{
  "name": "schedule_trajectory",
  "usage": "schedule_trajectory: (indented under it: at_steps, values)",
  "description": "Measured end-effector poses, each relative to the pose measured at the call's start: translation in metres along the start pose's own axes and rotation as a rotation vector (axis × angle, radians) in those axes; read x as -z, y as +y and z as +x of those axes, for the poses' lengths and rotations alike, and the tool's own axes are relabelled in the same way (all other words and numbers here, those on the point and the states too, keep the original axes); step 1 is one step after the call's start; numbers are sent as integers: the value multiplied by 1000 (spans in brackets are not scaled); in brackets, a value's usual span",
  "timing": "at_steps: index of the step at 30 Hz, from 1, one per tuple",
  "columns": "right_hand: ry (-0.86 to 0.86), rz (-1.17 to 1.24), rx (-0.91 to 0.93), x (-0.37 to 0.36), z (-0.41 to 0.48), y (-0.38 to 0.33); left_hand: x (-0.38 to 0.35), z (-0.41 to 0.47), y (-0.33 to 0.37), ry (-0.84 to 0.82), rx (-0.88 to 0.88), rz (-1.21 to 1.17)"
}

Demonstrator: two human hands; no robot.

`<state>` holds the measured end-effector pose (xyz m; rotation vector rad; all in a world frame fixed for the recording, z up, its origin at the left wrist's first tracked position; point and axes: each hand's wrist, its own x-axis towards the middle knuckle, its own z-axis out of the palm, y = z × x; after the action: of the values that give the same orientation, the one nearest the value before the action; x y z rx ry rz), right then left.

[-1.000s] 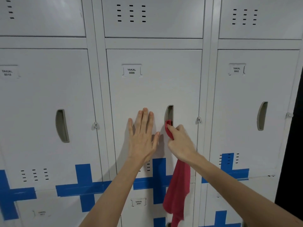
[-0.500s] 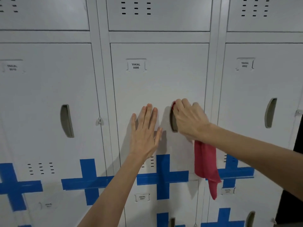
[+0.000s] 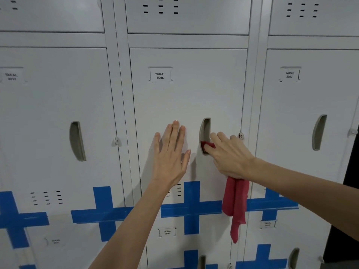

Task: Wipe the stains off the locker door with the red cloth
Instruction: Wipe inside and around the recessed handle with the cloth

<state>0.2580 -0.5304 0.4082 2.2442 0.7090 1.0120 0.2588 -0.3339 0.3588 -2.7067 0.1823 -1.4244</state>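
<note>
The grey locker door (image 3: 194, 94), labelled YAKAL 0006, fills the middle of the view. My left hand (image 3: 172, 154) lies flat and open against it, left of the recessed handle (image 3: 205, 131). My right hand (image 3: 229, 156) grips the red cloth (image 3: 236, 202) and presses a bunched corner of it into the lower part of the handle recess. The rest of the cloth hangs down below my wrist over the blue tape. No stain is clearly visible on the door.
Matching lockers stand to the left (image 3: 58, 113) and right (image 3: 303, 113), with more above and below. Blue tape crosses (image 3: 191, 208) run along the lower edges of the doors. A small lock tab (image 3: 240, 135) sits right of the handle. A dark gap (image 3: 351, 191) is at far right.
My right hand with the cloth has slid down from the top of the handle recess to its lower part. The left hand has stayed flat on the door.
</note>
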Motion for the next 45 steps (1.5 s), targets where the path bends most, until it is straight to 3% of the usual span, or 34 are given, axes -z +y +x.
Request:
schedule_trajectory:
  at_steps: [14, 21, 29, 33, 39, 41, 43, 45]
  values:
    - [-94, 45, 21, -2, -8, -9, -5, 2, 3, 19, 23, -5]
    - [-248, 625, -345, 18, 6, -33, -4, 3, 9, 27, 50, -27]
    - [-293, 909, -566, 22, 10, -44, -5, 4, 11, 18, 62, -21]
    - [-207, 1002, -601, 13, -2, -47, -4, 3, 13, 14, 62, 0]
    - [9, 875, -475, -9, -27, -62, -2, 3, 12, 3, 57, -39]
    - [-23, 1175, -612, -6, -31, -60, -3, 3, 11, -3, 56, -32]
    - [-8, 1721, -879, 1, -33, -55, -3, 3, 11, -9, 62, -22]
    - [121, 1895, -1036, 5, -35, -49, -3, 3, 12, -13, 67, -15]
